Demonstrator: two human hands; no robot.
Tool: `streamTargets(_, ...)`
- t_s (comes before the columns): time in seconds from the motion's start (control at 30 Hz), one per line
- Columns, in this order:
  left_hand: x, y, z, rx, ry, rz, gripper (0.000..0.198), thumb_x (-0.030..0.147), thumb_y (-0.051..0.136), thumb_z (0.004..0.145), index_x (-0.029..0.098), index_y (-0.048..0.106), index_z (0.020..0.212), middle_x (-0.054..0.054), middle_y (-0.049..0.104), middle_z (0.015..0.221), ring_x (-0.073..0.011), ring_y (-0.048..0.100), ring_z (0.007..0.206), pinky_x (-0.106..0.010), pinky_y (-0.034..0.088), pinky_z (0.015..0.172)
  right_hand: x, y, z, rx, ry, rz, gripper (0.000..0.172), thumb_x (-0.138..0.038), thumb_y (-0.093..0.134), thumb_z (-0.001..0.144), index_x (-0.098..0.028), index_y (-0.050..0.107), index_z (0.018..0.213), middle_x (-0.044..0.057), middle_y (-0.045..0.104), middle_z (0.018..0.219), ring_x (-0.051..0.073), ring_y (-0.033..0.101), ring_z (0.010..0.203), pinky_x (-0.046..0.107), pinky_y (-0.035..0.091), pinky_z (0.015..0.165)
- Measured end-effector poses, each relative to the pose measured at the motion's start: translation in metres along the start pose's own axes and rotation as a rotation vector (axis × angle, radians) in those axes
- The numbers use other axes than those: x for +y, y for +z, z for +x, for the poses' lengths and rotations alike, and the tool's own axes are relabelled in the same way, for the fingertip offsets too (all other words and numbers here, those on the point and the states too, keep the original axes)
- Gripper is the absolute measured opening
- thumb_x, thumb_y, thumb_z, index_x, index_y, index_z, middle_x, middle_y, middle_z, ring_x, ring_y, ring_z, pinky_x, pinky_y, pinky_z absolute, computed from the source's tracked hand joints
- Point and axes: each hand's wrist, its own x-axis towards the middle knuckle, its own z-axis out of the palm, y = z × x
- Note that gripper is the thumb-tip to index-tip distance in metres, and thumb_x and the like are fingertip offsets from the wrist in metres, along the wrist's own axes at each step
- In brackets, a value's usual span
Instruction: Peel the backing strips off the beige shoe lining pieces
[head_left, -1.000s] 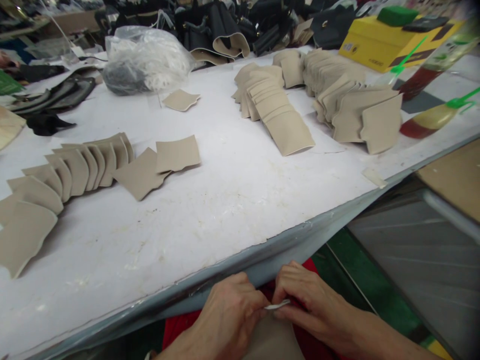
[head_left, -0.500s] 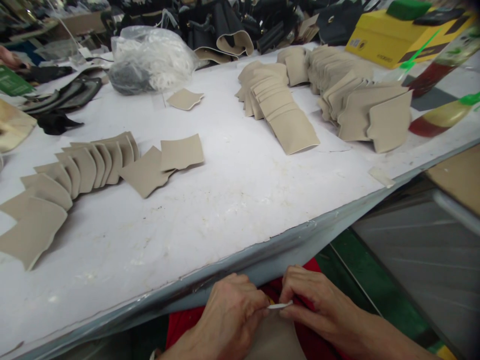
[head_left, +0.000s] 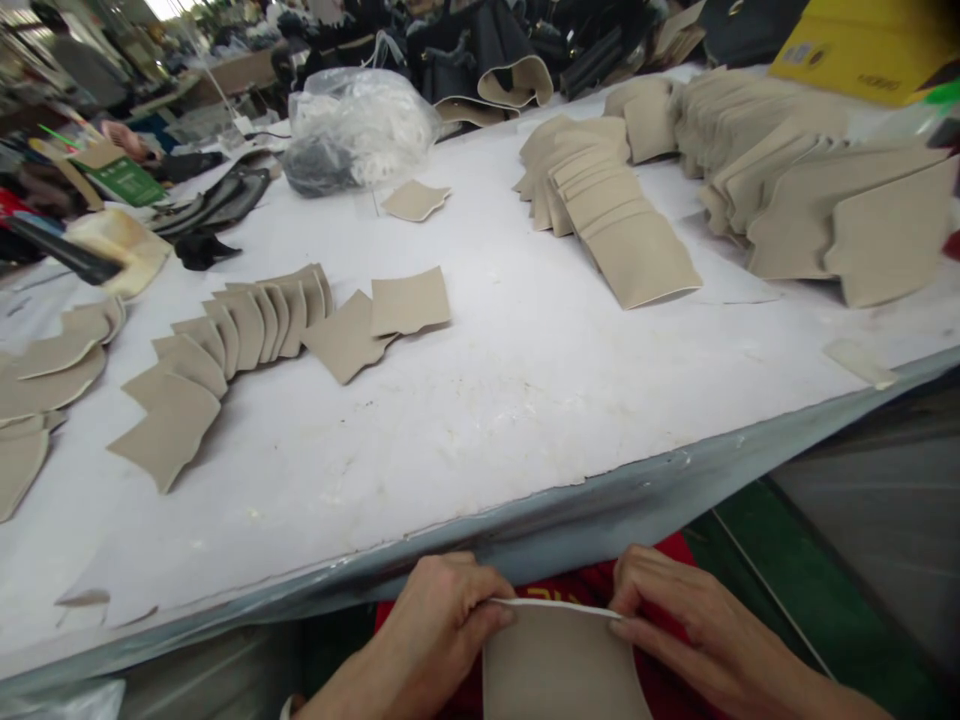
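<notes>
A beige piece with a pale top edge is stretched between my two hands, below the table's front edge. My left hand pinches its top left corner between thumb and fingers. At the top right corner, my right hand has the edge pinched the same way. On the white table, a fanned row of beige pieces lies at the left, with two loose pieces beside it. Another fanned stack lies right of centre.
A clear plastic bag with white and dark contents stands at the back. Black bags lie behind it. More beige pieces and a yellow box are at the right. A person is far back left.
My hands have moved apart along the piece's top edge, and more of the piece shows between them. The view has turned left, so the table's things appear further right.
</notes>
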Motion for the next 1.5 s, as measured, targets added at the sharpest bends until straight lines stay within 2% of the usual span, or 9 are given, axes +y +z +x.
streamTargets(0.1,0.0,0.001,0.0,0.022,0.026,0.001,0.015,0.017,0.06,0.089,0.021,0.073,0.084,0.002,0.068,0.077,-0.0131,0.059,0.075,-0.022,0.036,0.068,-0.013,0.001,0.009,-0.026,0.007,-0.075,0.013,-0.032,0.048,0.1,-0.023,0.058,0.101,0.004,0.06,0.104,0.02,0.057,0.097,0.032,0.045,0.086)
streamTargets(0.2,0.002,0.003,0.0,0.017,0.033,-0.09,0.014,0.015,0.062,0.086,0.022,0.074,0.088,0.003,0.069,0.08,-0.0125,0.059,0.075,-0.02,0.036,0.068,-0.032,0.01,0.023,-0.063,-0.038,-0.197,0.026,-0.022,0.058,0.093,-0.024,0.058,0.119,0.006,0.062,0.115,0.025,0.056,0.107,0.04,0.042,0.095)
streamTargets(0.33,0.005,0.001,-0.003,0.054,-0.054,-0.207,0.019,0.012,0.063,0.082,0.022,0.073,0.094,0.005,0.069,0.076,-0.0101,0.055,0.066,-0.019,0.033,0.06,-0.045,0.028,0.042,-0.08,-0.089,-0.319,0.014,-0.01,0.055,0.091,-0.019,0.065,0.095,0.003,0.068,0.091,0.023,0.062,0.086,0.038,0.043,0.082)
streamTargets(0.57,0.0,0.006,-0.004,0.062,0.001,-0.086,0.019,0.018,0.056,0.09,0.016,0.07,0.076,0.001,0.066,0.07,-0.0115,0.055,0.065,-0.021,0.033,0.062,-0.039,0.041,0.054,0.052,-0.247,-0.41,0.021,-0.017,0.054,0.096,-0.019,0.06,0.076,0.0,0.067,0.072,0.018,0.057,0.066,0.03,0.034,0.065)
streamTargets(0.67,-0.002,0.008,-0.003,0.062,0.023,-0.039,0.024,0.022,0.055,0.092,0.016,0.067,0.073,0.0,0.064,0.069,-0.0122,0.054,0.066,-0.021,0.033,0.063,-0.04,0.04,0.053,0.039,-0.25,-0.407,0.02,-0.015,0.055,0.095,-0.019,0.059,0.076,-0.001,0.066,0.073,0.017,0.056,0.065,0.03,0.033,0.067)
streamTargets(0.9,0.0,0.007,-0.009,0.067,-0.063,-0.199,0.011,0.014,0.057,0.085,0.019,0.067,0.085,0.006,0.058,0.066,-0.0092,0.047,0.061,-0.019,0.029,0.056,-0.043,0.037,0.048,0.001,-0.199,-0.327,0.015,-0.008,0.053,0.091,-0.019,0.058,0.082,-0.001,0.065,0.078,0.018,0.056,0.071,0.03,0.033,0.068)
streamTargets(1.13,-0.003,0.015,-0.004,0.106,0.04,-0.122,0.021,0.018,0.051,0.089,0.016,0.063,0.071,0.003,0.055,0.064,-0.0101,0.048,0.061,-0.021,0.03,0.059,-0.04,0.04,0.05,0.043,-0.324,-0.346,0.035,-0.019,0.029,0.102,-0.02,0.047,0.072,-0.002,0.058,0.068,0.014,0.045,0.06,0.031,0.029,0.066)
streamTargets(1.37,0.011,0.004,-0.002,0.062,-0.101,-0.365,0.01,0.02,0.058,0.084,0.015,0.067,0.083,0.006,0.05,0.061,-0.0088,0.04,0.057,-0.02,0.028,0.053,-0.045,0.033,0.048,0.066,-0.305,-0.387,0.039,-0.024,0.025,0.104,-0.019,0.05,0.074,0.0,0.06,0.07,0.015,0.047,0.063,0.031,0.03,0.067)
streamTargets(1.5,0.012,-0.002,-0.003,0.034,-0.14,-0.312,0.014,0.025,0.058,0.085,0.014,0.064,0.078,0.005,0.049,0.059,-0.0088,0.04,0.057,-0.02,0.026,0.052,-0.047,0.032,0.051,0.105,-0.325,-0.412,0.043,-0.026,0.023,0.106,-0.02,0.054,0.077,0.0,0.062,0.071,0.016,0.05,0.063,0.031,0.031,0.068)
